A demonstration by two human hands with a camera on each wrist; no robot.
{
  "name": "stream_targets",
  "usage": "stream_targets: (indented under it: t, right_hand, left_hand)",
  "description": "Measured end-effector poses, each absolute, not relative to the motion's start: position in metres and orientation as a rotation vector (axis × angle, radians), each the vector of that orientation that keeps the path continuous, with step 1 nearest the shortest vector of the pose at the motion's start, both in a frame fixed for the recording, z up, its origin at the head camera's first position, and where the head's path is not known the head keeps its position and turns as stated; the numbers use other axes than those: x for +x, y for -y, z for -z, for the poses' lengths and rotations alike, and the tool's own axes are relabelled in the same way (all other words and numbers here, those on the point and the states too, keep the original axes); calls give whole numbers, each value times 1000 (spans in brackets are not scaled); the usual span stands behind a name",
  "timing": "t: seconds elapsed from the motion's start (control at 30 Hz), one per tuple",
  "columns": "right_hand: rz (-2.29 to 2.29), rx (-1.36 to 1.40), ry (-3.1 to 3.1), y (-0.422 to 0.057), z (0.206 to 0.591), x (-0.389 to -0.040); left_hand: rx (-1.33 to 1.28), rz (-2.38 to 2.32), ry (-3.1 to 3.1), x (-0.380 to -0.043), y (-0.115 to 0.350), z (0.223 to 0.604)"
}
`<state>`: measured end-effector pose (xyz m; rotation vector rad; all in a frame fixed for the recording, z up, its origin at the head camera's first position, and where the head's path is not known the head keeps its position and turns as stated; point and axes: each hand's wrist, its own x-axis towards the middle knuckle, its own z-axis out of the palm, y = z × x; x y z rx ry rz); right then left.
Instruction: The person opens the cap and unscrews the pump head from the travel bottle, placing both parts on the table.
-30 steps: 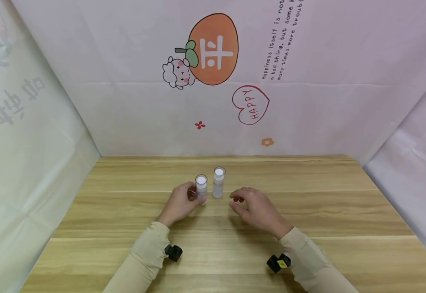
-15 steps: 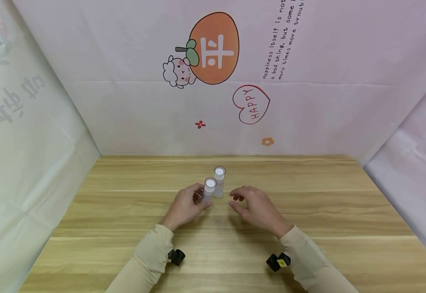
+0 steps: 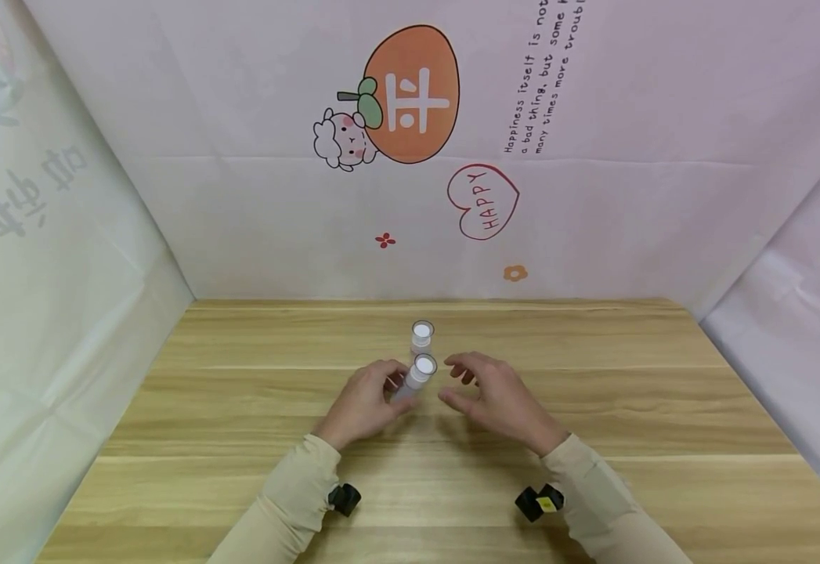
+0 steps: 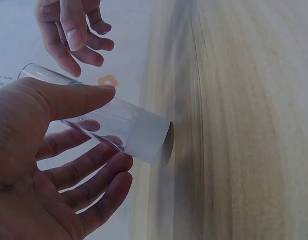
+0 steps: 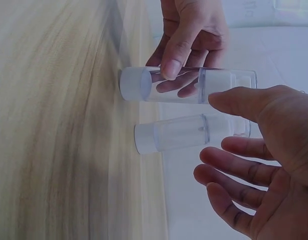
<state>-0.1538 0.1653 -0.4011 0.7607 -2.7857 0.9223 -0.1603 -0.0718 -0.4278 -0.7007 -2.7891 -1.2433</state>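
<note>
My left hand (image 3: pixel 366 401) grips a clear pump bottle (image 3: pixel 420 372) by its lower body, thumb on one side and fingers on the other. The bottle leans to the right in the head view, its transparent cap up. In the left wrist view its white base (image 4: pixel 147 136) shows close over the wood. Behind it, partly hidden, a second bottle (image 3: pixel 421 335) of the same kind stands upright; the right wrist view shows more of that bottle (image 5: pixel 181 134). My right hand (image 3: pixel 500 403) holds nothing, its fingers loosely bent, thumb and fingertips just right of the held bottle.
Both bottles are over a wood-grain table (image 3: pixel 593 376). A white printed cloth (image 3: pixel 276 227) hangs along the table's back edge, with more cloth at both sides. Each sleeve carries a small black camera, such as the right wrist camera (image 3: pixel 539 504).
My left hand has moved right with its bottle, which has gone from upright to leaning right and now overlaps the rear bottle. My right hand's fingers have spread slightly.
</note>
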Motion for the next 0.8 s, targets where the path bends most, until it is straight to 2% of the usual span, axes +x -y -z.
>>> stream_targets:
  t: [0.8]
  right_hand:
    - [-1077, 947, 2733, -167, 394, -154]
  left_hand:
    - [-807, 1123, 2859, -156, 62, 422]
